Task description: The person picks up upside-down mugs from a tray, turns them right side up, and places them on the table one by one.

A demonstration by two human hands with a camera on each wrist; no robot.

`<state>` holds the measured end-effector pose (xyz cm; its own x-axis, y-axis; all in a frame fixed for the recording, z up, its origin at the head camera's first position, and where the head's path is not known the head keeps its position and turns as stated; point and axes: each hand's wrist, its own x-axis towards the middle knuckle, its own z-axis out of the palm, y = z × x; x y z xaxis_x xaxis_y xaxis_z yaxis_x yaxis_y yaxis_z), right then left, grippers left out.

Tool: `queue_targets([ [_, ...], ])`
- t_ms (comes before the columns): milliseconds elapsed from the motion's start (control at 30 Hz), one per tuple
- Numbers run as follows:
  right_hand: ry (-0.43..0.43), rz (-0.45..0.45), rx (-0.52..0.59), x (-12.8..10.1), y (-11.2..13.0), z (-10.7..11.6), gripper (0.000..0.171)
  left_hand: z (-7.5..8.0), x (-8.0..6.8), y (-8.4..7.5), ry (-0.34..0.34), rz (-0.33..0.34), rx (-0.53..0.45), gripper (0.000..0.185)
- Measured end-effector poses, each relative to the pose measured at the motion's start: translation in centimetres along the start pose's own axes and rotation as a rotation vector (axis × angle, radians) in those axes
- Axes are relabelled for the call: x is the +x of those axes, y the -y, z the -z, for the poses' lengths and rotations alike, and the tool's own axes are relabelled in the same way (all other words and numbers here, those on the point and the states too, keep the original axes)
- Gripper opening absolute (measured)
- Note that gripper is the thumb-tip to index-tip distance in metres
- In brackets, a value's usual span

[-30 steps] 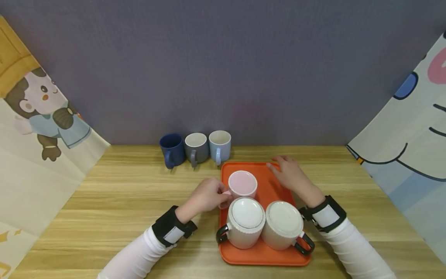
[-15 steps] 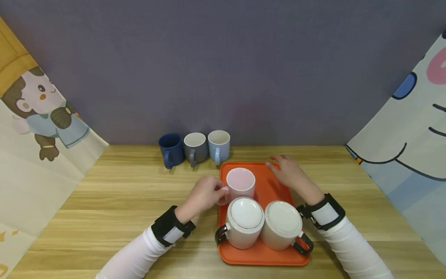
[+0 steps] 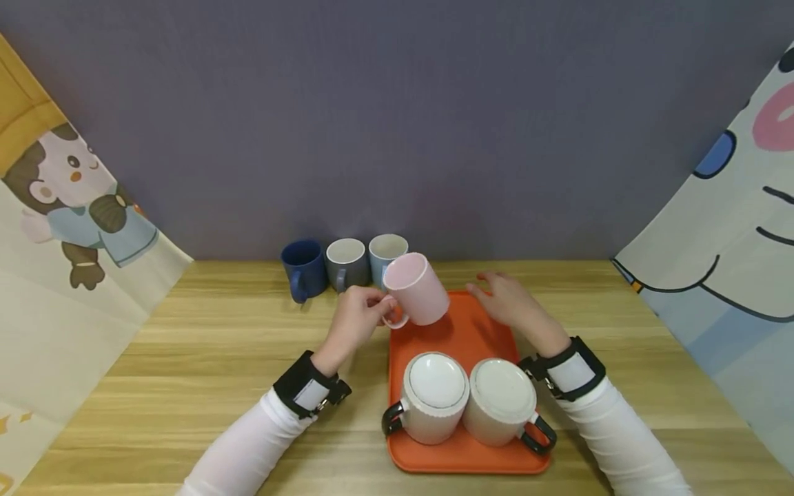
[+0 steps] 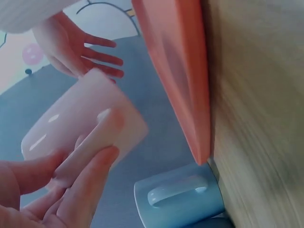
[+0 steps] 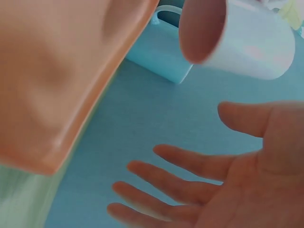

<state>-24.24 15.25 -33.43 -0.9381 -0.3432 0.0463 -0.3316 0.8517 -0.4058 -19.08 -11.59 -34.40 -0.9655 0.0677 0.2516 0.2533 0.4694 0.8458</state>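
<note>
Left: printed sheet [image 3: 80, 200] with a cartoon figure, cut off by the frame edge. Worktop [image 3: 205, 358] has a streaky wood grain. Against the grey, fabric-like backing [image 3: 397, 124] stands a row of upright mugs: navy mug [image 3: 309, 275], then grey mug [image 3: 353, 270], lower part hidden by fingers, then light blue mug [image 3: 378, 266], partly hidden by the pink mug in front. The left wrist view shows the light blue mug's whole looped handle, largely covered in the head view.

Left hand [image 3: 355, 313]: fingers and thumb pinch the handle of the pink mug [image 3: 426, 295], holding it tilted above the far left part of the orange tray [image 3: 471, 460]. Left wrist view confirms a gap between mug and tray. Pink mug smooth, glossy, cylindrical; the right wrist view shows a shadowed round end, base or mouth uncertain.

On the near half of the tray, two inverted mugs, side by side: ribbed white mug [image 3: 435, 406], black handle leftward; cream mug [image 3: 501, 406], black handle toward the near right.

Right hand [image 3: 509, 300]: holds nothing, near the tray's far right corner, which it hides; right wrist view shows its fingers extended and separated. Far right: second printed sheet [image 3: 732, 227], cropped.
</note>
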Motion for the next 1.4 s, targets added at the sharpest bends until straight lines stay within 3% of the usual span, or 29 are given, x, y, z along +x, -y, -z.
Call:
queue_targets([
  [367, -0.026, 0.043, 0.047, 0.7, 1.0, 0.7, 0.051, -0.5, 2.1, -0.8, -0.127, 0.059, -0.326, 0.017],
  [767, -0.064, 0.065, 0.103, 0.6, 2.1, 2.4, 0.049, -1.0, 3.5, -3.4, -0.180, 0.027, -0.516, 0.019],
  [1067, -0.094, 0.063, 0.125, 0.6, 3.1, 3.2, 0.051, -1.0, 4.1, -5.1, -0.220, 0.006, -0.581, 0.018],
  [1400, -0.135, 0.064, 0.169, 0.4, 4.3, 4.2, 0.048, -0.9, 4.7, -6.8, -0.277, -0.033, -0.754, 0.019],
])
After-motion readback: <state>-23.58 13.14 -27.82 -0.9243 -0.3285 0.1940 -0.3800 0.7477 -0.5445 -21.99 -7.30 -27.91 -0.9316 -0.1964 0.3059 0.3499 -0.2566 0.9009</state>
